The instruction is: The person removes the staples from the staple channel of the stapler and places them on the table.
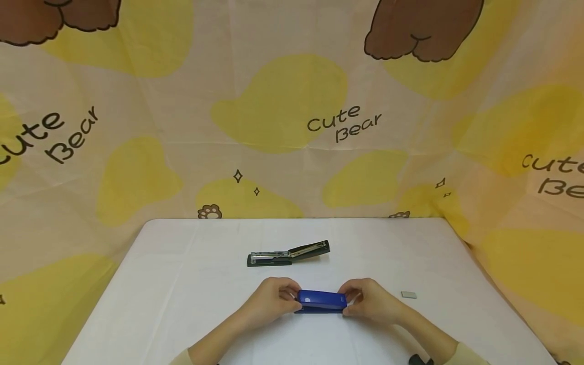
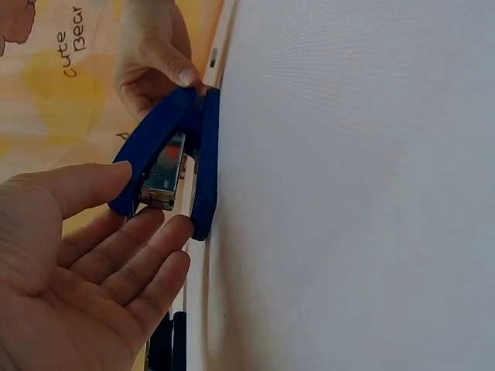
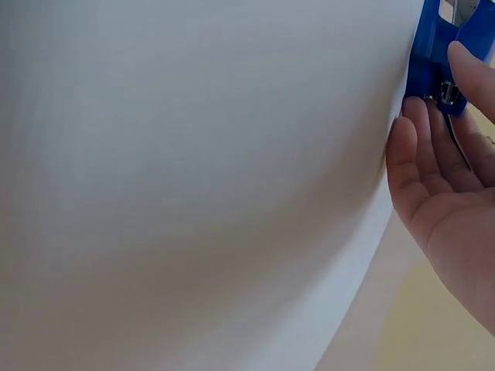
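A blue stapler lies low over the white table between my two hands. My left hand holds its front end, the thumb on the top arm and the fingers curled beneath. In the left wrist view the blue stapler shows a gap between top arm and base, with the metal staple magazine visible inside. At the hinge end my right hand pinches it between thumb and fingers. The right wrist view catches only that end, at its upper right edge.
Behind the hands a black stapler lies folded wide open on the table. A small grey strip of staples rests to the right. A dark object pokes in at the bottom edge. Patterned cloth hangs behind the table.
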A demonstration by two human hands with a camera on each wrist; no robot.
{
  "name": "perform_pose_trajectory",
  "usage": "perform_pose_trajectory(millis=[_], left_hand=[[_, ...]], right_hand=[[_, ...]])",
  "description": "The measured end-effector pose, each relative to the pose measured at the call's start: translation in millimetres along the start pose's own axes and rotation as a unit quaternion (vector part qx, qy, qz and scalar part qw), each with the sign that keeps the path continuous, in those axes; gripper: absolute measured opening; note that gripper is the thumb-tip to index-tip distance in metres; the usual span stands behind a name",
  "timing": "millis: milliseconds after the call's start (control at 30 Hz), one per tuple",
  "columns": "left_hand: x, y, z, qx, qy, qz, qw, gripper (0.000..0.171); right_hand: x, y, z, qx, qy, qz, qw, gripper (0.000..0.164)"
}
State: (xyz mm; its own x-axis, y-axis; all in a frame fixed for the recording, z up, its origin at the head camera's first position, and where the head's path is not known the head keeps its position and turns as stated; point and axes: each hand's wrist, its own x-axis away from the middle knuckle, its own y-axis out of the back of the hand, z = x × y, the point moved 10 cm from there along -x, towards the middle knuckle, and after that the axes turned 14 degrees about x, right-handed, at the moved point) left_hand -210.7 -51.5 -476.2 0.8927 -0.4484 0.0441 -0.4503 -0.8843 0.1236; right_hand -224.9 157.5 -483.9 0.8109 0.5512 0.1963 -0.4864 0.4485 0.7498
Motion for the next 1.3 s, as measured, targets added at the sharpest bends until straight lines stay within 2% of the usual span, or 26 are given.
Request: perform_pose_trajectory(millis=[300,533,867,1067,1200,1300], left_hand=[[6.8,3.3,0.7,0.008,0.006,0.003,0.9999,0.027],[12.6,5.8,0.4,0.011,0.006,0.006,0.9999,0.027],[15.5,8.6,-0.6,0.009,0.003,0.006,0.9999,0.027],[16.3,9.9,0.0,0.015,-0.002,0.005,0.9999,0.03],[16.9,10.5,0.4,0.003,-0.006,0.005,1.0,0.039],[16.6,11.2,2.7,-0.013,0.0,0.003,0.9999,0.039]], right_hand=[[0,-6,5,-0.012,0.006,-0.003,1.0,0.035],[0,-10,8,-0.019,-0.004,0.007,1.0,0.036],[-2,-13,10,-0.039,-0.005,0.007,0.999,0.035],[-3,-13,12,-0.018,-0.001,0.008,1.0,0.039],[-4,-7,18,0.005,0.011,-0.002,1.0,0.045],[-6,-3,24,0.001,0.022,-0.012,1.0,0.045]])
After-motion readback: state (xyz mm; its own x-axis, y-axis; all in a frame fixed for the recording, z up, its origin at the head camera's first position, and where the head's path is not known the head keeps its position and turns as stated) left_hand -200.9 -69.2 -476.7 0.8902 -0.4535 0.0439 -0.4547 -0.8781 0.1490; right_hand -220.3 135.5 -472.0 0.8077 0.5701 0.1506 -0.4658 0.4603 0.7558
